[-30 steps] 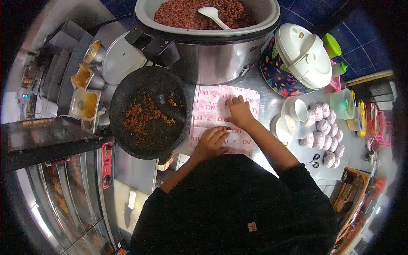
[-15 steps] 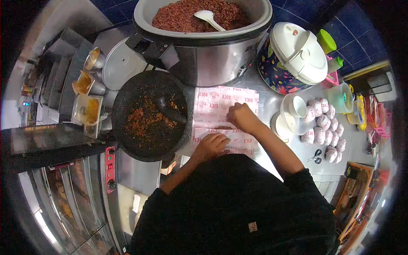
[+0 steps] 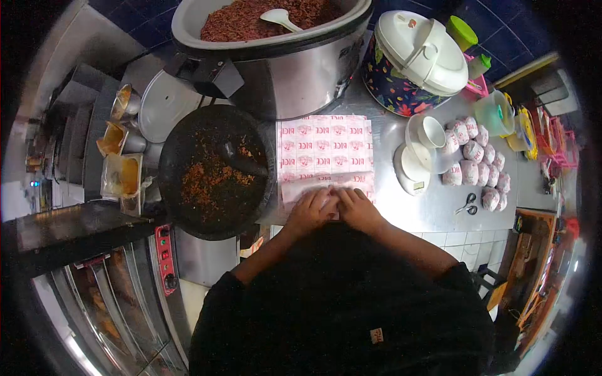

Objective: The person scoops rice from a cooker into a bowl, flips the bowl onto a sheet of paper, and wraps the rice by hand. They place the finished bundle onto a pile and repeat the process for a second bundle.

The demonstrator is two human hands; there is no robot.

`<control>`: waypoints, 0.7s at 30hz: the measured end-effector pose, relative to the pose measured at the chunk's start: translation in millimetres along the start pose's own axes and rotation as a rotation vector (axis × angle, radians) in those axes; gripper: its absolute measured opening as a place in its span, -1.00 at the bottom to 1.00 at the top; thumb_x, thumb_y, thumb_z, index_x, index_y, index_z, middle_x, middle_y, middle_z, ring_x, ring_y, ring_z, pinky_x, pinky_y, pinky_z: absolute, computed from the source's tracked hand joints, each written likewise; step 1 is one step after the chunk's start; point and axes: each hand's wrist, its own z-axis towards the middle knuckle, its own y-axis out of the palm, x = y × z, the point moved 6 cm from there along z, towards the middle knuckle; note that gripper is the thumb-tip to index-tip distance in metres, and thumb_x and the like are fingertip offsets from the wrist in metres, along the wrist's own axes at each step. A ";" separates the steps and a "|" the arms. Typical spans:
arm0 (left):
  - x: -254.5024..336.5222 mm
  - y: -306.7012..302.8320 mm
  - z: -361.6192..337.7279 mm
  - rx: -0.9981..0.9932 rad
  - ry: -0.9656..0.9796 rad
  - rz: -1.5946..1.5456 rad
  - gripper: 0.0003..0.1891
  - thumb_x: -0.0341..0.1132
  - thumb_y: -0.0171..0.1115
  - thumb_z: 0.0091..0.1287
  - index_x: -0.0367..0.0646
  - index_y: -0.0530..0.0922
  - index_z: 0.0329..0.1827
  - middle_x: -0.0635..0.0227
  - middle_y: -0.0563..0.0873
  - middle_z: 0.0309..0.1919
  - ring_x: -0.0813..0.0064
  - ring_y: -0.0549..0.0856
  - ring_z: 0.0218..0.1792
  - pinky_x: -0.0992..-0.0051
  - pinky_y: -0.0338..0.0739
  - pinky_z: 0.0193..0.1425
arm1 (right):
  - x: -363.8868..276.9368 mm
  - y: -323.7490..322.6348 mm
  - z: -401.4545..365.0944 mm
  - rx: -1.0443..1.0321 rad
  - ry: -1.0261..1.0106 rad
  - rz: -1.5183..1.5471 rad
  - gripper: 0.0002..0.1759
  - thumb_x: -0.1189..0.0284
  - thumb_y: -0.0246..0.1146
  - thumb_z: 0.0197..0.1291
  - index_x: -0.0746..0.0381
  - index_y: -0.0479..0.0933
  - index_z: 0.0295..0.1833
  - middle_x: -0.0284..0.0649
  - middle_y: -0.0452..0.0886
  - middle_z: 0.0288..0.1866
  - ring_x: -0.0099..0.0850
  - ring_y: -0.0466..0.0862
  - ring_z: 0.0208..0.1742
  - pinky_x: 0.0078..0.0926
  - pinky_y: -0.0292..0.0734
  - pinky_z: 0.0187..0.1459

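Pink-and-white wrapping paper point(image 3: 324, 147) printed with the word RICE lies flat on the steel counter in front of me. Its near part is folded over into a wrapper point(image 3: 295, 189). Close together at the near edge, my left hand point(image 3: 307, 213) and my right hand point(image 3: 360, 210) press their curled fingers on this fold. Whatever lies inside the wrapper is hidden. Left of the paper stands a black stone mortar point(image 3: 169, 150) holding orange-red crumbly paste, with a dark pestle point(image 3: 244, 161) resting in it.
A big cooker point(image 3: 288, 81) of reddish rice holds a white scoop point(image 3: 280, 19). Right of it stands a flowered rice container point(image 3: 401, 81). Clear and white bowls point(image 3: 431, 132) sit on a scale point(image 3: 414, 187). Wrapped balls point(image 3: 474, 151) and scissors point(image 3: 467, 204) lie at right.
My right hand has come down from the middle of the paper to beside my left hand. The paper's near part is now folded, and the brownish filling is out of sight. The view has shifted.
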 end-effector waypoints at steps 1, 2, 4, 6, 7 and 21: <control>-0.1 3.8 -3.3 -0.003 0.006 -0.004 -0.59 -0.18 0.28 0.21 -0.21 0.54 0.07 0.25 0.59 -0.04 0.25 0.61 -0.04 0.31 0.55 0.06 | 3.7 5.8 -3.0 -0.055 0.020 0.009 -0.46 0.37 0.13 0.14 0.38 0.38 0.23 0.02 0.44 0.14 -0.11 0.47 0.08 -0.23 0.44 0.08; -4.1 12.3 -8.6 -0.032 -0.023 0.021 -0.54 -0.18 0.30 0.20 -0.24 0.51 0.10 0.21 0.58 -0.02 0.23 0.59 -0.01 0.29 0.53 0.09 | 7.1 7.8 -6.2 -0.054 0.028 0.009 -0.46 0.37 0.13 0.14 0.38 0.38 0.23 0.02 0.44 0.14 -0.11 0.47 0.08 -0.23 0.44 0.08; -9.3 21.9 -16.7 -0.064 -0.048 0.040 -0.50 -0.18 0.31 0.19 -0.27 0.48 0.14 0.18 0.56 0.00 0.20 0.58 0.03 0.27 0.51 0.13 | 18.5 3.8 -15.1 0.051 0.113 0.251 -0.45 0.43 0.12 0.18 0.28 0.33 0.32 0.01 0.46 0.10 -0.07 0.50 0.10 -0.18 0.42 0.14; -13.9 23.6 -24.8 -0.030 -0.062 -0.011 -0.46 -0.25 0.32 0.18 -0.33 0.42 0.18 0.15 0.56 0.02 0.13 0.56 0.05 0.26 0.48 0.19 | 32.0 9.0 -28.9 0.059 0.106 0.308 -0.40 0.49 0.09 0.18 0.21 0.26 0.38 0.02 0.49 0.11 -0.09 0.52 0.14 -0.17 0.41 0.20; -15.0 21.2 -28.2 -0.030 -0.063 -0.013 -0.46 -0.25 0.32 0.18 -0.33 0.42 0.18 0.15 0.56 0.02 0.13 0.56 0.05 0.26 0.48 0.19 | 36.8 18.5 -33.0 0.103 0.060 0.271 -0.41 0.49 0.10 0.17 0.22 0.28 0.37 0.01 0.50 0.12 -0.11 0.53 0.15 -0.19 0.42 0.21; -74.0 28.6 -16.6 -0.333 -0.769 -0.352 -0.64 -0.44 0.17 0.26 -0.37 0.33 0.08 -0.08 0.67 -0.23 -0.09 0.67 -0.17 0.11 0.55 -0.07 | 83.7 0.6 16.5 -0.008 0.619 0.545 -0.65 0.45 0.28 0.07 0.32 0.44 -0.02 -0.04 0.66 -0.30 -0.01 0.66 -0.20 -0.16 0.55 -0.13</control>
